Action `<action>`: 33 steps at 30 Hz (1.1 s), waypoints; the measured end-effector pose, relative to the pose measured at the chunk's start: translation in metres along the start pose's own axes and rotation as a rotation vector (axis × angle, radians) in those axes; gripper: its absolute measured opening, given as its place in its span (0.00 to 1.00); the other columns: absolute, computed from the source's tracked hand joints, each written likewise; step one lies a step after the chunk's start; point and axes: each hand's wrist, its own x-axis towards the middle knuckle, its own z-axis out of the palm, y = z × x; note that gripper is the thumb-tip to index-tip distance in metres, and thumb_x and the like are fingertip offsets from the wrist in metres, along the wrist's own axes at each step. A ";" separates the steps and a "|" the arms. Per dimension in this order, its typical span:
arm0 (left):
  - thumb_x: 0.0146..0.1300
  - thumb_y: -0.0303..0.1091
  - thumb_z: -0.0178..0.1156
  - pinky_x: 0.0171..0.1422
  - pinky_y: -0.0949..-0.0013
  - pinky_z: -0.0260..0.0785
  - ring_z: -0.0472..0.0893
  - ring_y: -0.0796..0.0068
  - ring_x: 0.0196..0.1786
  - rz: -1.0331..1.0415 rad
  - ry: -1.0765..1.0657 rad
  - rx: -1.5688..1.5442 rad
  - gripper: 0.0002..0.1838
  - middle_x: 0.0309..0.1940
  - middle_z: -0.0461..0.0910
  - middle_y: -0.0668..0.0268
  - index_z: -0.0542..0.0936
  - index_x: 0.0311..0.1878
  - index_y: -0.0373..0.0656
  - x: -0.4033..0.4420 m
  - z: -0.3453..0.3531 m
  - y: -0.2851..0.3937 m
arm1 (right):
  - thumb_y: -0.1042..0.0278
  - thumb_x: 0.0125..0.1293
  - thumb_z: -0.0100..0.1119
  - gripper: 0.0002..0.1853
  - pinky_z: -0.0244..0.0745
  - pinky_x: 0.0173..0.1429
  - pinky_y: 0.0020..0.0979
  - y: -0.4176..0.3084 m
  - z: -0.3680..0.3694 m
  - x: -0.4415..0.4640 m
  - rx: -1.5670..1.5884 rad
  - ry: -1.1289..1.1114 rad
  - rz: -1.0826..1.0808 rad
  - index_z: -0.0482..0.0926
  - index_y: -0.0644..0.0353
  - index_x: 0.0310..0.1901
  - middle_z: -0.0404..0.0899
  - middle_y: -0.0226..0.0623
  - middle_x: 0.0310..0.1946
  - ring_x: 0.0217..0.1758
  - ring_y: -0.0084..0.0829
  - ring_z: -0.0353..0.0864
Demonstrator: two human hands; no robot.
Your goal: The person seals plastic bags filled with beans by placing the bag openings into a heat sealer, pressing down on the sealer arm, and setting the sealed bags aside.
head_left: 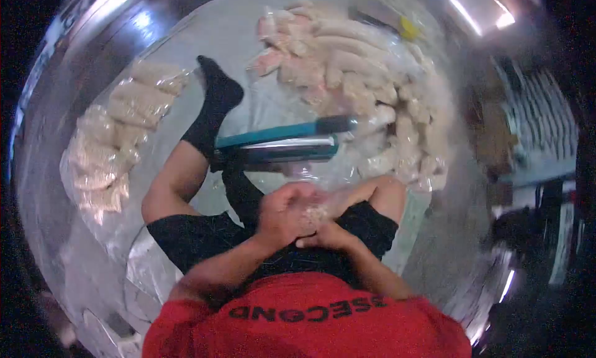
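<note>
Over my lap, both hands close around a small clear plastic bag (313, 218) with pale, grainy-looking contents; motion blurs it. My left hand (280, 212) grips it from the left, fingers curled. From below and the right, my right hand (329, 235) holds it too, its fingers partly hidden. Just beyond my hands, a teal bar-shaped device that looks like a heat sealer (273, 135) lies on the floor between my legs, its long arm raised above the base. Its dark handle end points right.
A large heap of filled clear bags (354, 60) covers the floor ahead and right. More filled bags (105, 147) lie in a row at left. A yellow item (408, 28) sits behind the heap. My black-socked foot (220, 88) stretches forward beside the sealer.
</note>
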 end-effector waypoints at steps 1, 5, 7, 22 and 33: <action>0.75 0.37 0.57 0.53 0.64 0.78 0.86 0.68 0.45 0.079 0.022 -0.197 0.13 0.41 0.88 0.59 0.86 0.46 0.37 -0.011 -0.011 0.004 | 0.56 0.52 0.83 0.41 0.70 0.70 0.40 -0.007 0.005 -0.002 0.018 0.061 0.012 0.72 0.62 0.65 0.80 0.41 0.59 0.66 0.41 0.76; 0.77 0.51 0.52 0.65 0.51 0.74 0.82 0.56 0.58 -0.042 0.341 -0.766 0.27 0.57 0.82 0.53 0.73 0.66 0.37 -0.002 -0.089 -0.020 | 0.60 0.63 0.76 0.24 0.74 0.61 0.30 -0.080 -0.008 -0.010 0.250 -0.005 0.242 0.80 0.64 0.56 0.85 0.32 0.47 0.53 0.22 0.79; 0.77 0.51 0.52 0.66 0.50 0.73 0.81 0.56 0.59 -0.308 0.332 -0.898 0.28 0.58 0.80 0.53 0.72 0.67 0.37 -0.033 -0.093 -0.056 | 0.57 0.67 0.72 0.19 0.76 0.55 0.30 -0.095 0.006 -0.011 0.323 -0.019 0.393 0.83 0.64 0.50 0.86 0.29 0.41 0.47 0.19 0.80; 0.69 0.34 0.65 0.63 0.62 0.73 0.81 0.59 0.58 0.565 0.668 0.795 0.24 0.61 0.79 0.51 0.75 0.64 0.31 0.096 -0.212 0.115 | 0.64 0.57 0.62 0.10 0.77 0.46 0.46 0.108 -0.211 0.002 -1.125 0.164 0.286 0.86 0.56 0.40 0.85 0.47 0.36 0.44 0.49 0.86; 0.60 0.36 0.73 0.57 0.62 0.77 0.86 0.61 0.50 0.368 -0.195 0.637 0.27 0.54 0.84 0.56 0.79 0.63 0.42 0.031 0.048 -0.033 | 0.74 0.58 0.68 0.10 0.78 0.47 0.36 -0.069 -0.171 -0.077 -0.415 1.123 -0.097 0.89 0.56 0.43 0.85 0.39 0.34 0.41 0.40 0.85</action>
